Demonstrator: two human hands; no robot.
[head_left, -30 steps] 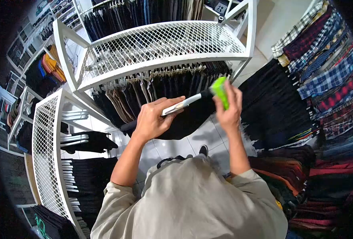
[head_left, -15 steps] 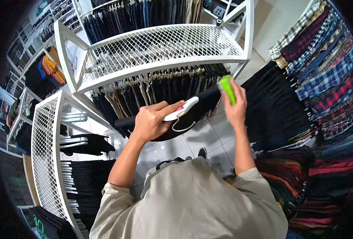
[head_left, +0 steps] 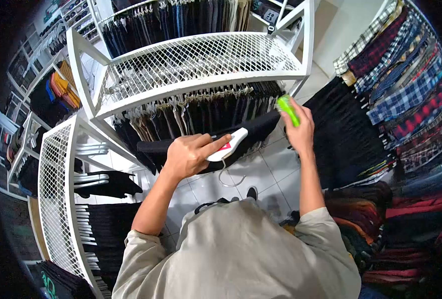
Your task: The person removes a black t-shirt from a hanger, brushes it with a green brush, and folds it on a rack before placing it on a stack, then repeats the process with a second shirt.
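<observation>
My left hand is closed round a white clothes hanger with a red label, its index finger stretched along the top. The metal hook points down toward my body. A black garment is on the hanger and spreads out to both sides of the hand. In my right hand is a bright green brush with pale bristles, held just above the right end of the garment. The fingers wrap its far side.
Ahead stands a white rack with a mesh top over hanging trousers. A second mesh rack is at my left, with black clothes on white hangers. Plaid shirts and dark garments hang at my right. White floor tiles show below.
The hanger and garment have tipped, so the hook hangs lower and more of the garment's upper side shows. My right hand with the brush has shifted slightly right.
</observation>
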